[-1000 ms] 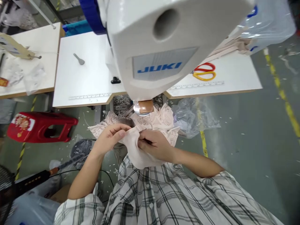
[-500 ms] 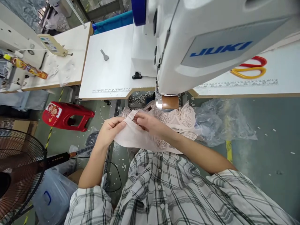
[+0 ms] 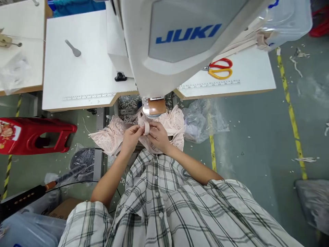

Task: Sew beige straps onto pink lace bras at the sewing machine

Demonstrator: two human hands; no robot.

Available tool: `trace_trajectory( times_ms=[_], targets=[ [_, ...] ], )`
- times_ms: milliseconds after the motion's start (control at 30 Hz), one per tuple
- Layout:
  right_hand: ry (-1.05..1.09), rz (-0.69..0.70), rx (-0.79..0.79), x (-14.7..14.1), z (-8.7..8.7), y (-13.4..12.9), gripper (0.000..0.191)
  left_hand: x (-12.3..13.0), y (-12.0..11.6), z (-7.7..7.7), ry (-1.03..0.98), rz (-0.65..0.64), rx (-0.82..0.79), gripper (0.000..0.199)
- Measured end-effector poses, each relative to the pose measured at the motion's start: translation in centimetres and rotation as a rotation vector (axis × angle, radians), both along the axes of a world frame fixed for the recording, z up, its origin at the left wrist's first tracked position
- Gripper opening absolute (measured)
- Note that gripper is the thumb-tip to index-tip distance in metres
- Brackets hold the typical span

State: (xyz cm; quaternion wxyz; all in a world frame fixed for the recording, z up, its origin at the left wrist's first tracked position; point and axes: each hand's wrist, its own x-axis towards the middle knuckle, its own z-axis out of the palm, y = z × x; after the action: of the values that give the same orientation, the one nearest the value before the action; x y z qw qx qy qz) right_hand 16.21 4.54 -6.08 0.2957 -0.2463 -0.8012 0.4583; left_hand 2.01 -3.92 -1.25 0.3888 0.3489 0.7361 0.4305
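Note:
A pale pink lace bra (image 3: 113, 133) lies spread below the head of the sewing machine (image 3: 138, 61), its cups to both sides of my hands. My left hand (image 3: 132, 137) pinches one end of a looped pink bra strap (image 3: 146, 128). On the other side of that loop, my right hand (image 3: 159, 137) grips the strap between thumb and fingers. Both hands are close together, just in front of the machine's brown guard plate (image 3: 157, 106). Part of the bra is hidden under my hands and wrists.
Red and yellow scissors (image 3: 219, 68) lie on the white table (image 3: 84, 68), right of the machine. Clear plastic bags (image 3: 203, 120) hang at the right. A red stool (image 3: 38, 135) is on the floor at left. A plastic bin (image 3: 290, 20) stands at the back right.
The view has swung to the right. My hands have moved from a smooth pink panel of the bra to its strap, which now forms a loop between them. A lace cup now shows at left.

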Motion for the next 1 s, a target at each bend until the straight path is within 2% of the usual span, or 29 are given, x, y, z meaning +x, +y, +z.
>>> trace_trajectory(
  times_ms=[100,167,300,433,533,633,700,733,767,867,900,967,1000],
  targets=[
    [-0.017,-0.069,0.072,1.4,0.6,1.0,0.022,0.6,0.6,1.4,0.094,0.001,0.031,0.031],
    [-0.020,-0.111,0.119,1.9,1.8,1.9,0.025,0.8,0.8,2.7,0.149,-0.070,0.036,0.029],
    [-0.009,-0.028,0.134,1.5,3.8,3.5,0.029,1.0,1.1,4.3,0.232,-0.201,0.036,0.029],
    [-0.028,-0.035,0.090,0.8,4.0,3.8,0.026,1.3,1.6,4.3,0.176,-0.179,0.017,0.030],
    [-0.041,-0.017,0.209,0.9,3.3,3.4,0.025,1.8,2.3,4.0,0.210,-0.149,-0.024,0.030],
    [-0.087,0.115,0.388,1.5,2.9,4.8,0.028,1.7,3.3,3.8,0.302,-0.101,-0.062,0.032],
    [-0.194,0.200,0.464,2.3,3.3,8.1,0.029,1.0,3.8,3.8,0.333,-0.140,-0.079,0.035],
    [-0.288,0.181,0.473,2.9,3.8,10.6,0.030,0.5,3.8,3.8,0.343,-0.180,-0.081,0.035],
    [-0.397,0.101,0.468,3.7,4.6,13.5,0.033,-0.1,3.8,3.7,0.353,-0.227,-0.084,0.034],
    [-0.686,-0.281,0.425,6.6,8.2,23.2,0.046,-1.9,3.1,3.1,0.410,-0.292,-0.151,0.035],
    [-0.741,-0.348,0.419,7.6,9.5,26.1,0.047,-2.4,2.9,2.7,0.411,-0.332,-0.175,0.034],
    [-0.803,-0.367,0.424,9.1,11.5,30.4,0.045,-3.3,2.8,2.0,0.390,-0.375,-0.187,0.030],
    [-0.828,-0.350,0.427,9.5,12.1,31.8,0.042,-3.7,2.7,1.8,0.365,-0.390,-0.194,0.028]
  ],
)
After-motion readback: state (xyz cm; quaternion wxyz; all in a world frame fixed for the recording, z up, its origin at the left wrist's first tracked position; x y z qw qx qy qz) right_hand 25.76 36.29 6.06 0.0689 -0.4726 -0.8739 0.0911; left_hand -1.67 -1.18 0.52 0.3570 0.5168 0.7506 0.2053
